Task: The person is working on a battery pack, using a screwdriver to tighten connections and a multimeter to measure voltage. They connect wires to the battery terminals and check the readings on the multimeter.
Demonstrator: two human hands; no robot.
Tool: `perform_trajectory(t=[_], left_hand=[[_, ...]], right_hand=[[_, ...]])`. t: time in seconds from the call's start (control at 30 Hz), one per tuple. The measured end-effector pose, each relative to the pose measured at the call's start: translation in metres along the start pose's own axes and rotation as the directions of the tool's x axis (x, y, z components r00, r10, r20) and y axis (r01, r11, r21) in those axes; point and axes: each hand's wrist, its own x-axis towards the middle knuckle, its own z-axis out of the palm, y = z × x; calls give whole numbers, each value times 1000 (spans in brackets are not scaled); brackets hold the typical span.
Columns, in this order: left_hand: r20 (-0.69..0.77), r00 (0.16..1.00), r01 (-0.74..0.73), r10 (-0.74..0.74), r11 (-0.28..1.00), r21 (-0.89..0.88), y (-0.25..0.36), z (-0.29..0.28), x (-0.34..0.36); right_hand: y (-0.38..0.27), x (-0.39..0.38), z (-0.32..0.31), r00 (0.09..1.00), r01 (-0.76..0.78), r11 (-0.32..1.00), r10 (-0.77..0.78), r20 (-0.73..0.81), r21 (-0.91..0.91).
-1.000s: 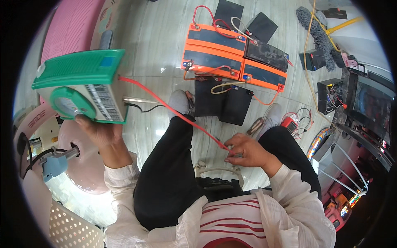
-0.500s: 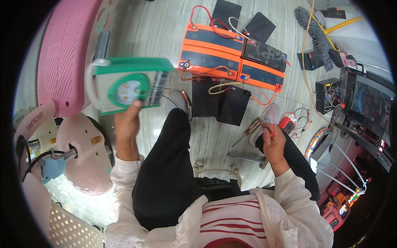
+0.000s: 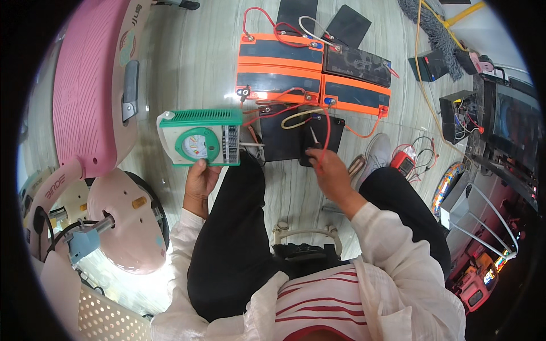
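Observation:
My left hand (image 3: 200, 184) grips a green-and-white battery tester (image 3: 194, 145) with a round dial, thumb on its lower edge. In my right hand (image 3: 334, 177) is a test probe (image 3: 313, 135), its pointed metal tip directed up and left above a black battery (image 3: 323, 139). A red lead (image 3: 327, 128) arches from this hand toward the tester. Whether the tip touches anything, I cannot tell. Just beyond both hands lie several orange-and-black batteries (image 3: 278, 82), joined by red and pale wires at their terminals. Another black battery (image 3: 280, 131) rests beside the first.
A red multimeter (image 3: 402, 163) with tangled leads lies right of my shoe (image 3: 376, 154). Pink scooter bodywork (image 3: 85, 85) stands at left. A grey mop head (image 3: 435, 42) and an open black box with wires (image 3: 458, 116) are at right. A cord (image 3: 422, 85) hangs down there.
My left hand has brought the tester right and nearer to me. My right hand has moved left and forward, from beside the multimeter to above the black battery.

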Motion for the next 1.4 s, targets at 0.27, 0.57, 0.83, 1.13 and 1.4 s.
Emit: perform_trajectory(t=[0.27, 0.57, 0.83, 1.13, 1.4], left_hand=[[-46, 999, -20, 18, 998, -55, -4, 5, -7], [-111, 992, -57, 54, 998, -18, 2, -9, -45], [-128, 991, -29, 26, 999, -23, 6, -22, -54], [-140, 988, -76, 65, 994, -75, 4, -10, -59], [-165, 983, -94, 85, 994, -52, -4, -9, -53]], right_hand=[[-8, 56, 54, 920, 392, 907, -384, 75, -155], [-12, 91, 87, 869, 441, 824, -491, -60, -355], [-35, 22, 27, 983, 181, 981, -180, 21, -64], [-11, 56, 57, 967, -255, 966, 256, 4, -51], [-31, 65, 76, 861, -480, 868, 494, 123, -127]])
